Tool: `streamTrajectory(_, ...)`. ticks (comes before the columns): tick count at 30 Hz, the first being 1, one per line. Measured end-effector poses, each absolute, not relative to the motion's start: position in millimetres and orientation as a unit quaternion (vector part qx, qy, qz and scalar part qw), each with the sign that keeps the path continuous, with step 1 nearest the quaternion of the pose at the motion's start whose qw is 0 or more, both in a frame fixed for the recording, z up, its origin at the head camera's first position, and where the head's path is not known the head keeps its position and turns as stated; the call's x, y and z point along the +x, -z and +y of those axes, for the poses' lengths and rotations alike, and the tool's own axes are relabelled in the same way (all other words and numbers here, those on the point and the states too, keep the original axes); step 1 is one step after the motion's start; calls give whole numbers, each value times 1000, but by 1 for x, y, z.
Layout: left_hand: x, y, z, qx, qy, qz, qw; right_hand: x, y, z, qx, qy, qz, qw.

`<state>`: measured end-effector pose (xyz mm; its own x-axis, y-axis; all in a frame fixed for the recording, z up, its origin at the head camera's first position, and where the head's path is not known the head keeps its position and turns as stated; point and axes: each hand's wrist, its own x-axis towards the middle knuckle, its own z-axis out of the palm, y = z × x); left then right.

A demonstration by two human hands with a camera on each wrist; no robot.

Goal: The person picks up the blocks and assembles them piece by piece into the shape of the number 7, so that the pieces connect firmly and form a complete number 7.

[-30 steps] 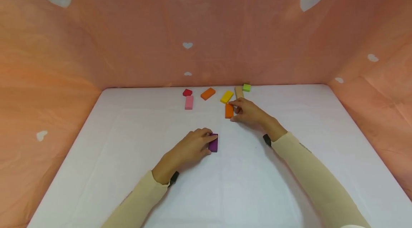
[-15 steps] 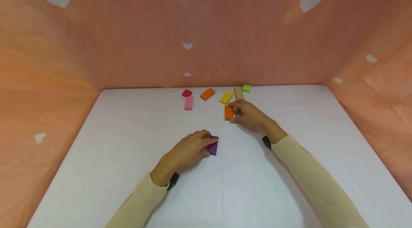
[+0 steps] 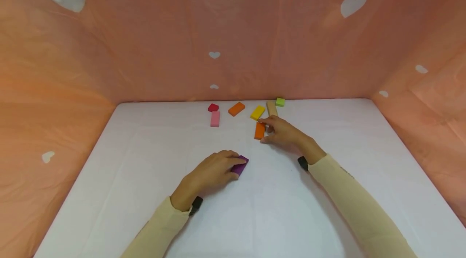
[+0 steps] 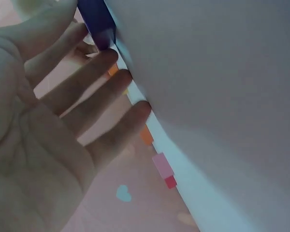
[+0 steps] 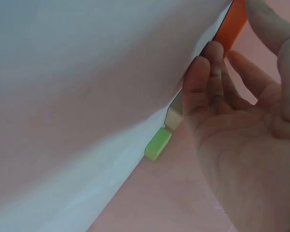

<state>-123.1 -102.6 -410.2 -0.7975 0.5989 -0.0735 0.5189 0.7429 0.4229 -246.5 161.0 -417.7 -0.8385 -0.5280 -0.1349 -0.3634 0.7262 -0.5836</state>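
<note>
The left hand (image 3: 214, 170) is pinching a purple block (image 3: 239, 166), slanted on the white desk (image 3: 153, 140). Farther out, the right hand (image 3: 284, 132) has an orange block (image 3: 259, 131) between thumb and forefinger, near a yellow block (image 3: 257, 113).

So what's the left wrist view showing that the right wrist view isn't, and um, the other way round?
Only the left wrist view: the left hand pinching the purple block, plus the pink block, red block and a heart on the backdrop.

Only the right wrist view: the green block and the plain wooden block.

Both: white tabletop, pinkish backdrop and orange, clearly one orange block at the right hand in the right wrist view.
</note>
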Motion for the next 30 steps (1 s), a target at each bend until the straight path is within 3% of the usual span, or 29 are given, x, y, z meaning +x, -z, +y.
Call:
streamTrajectory(9, -121, 410, -99, 293, -188, 934, 83, -244, 419, 158, -249, 271, 921, 130)
streamTrajectory(20, -117, 410, -101, 296, -178, 936, 76, -212, 416, 142, -181, 287, 931, 135)
streamTrajectory(30, -112, 408, -102, 288, -165, 942, 55, -193, 416, 127, -207, 277, 929, 134)
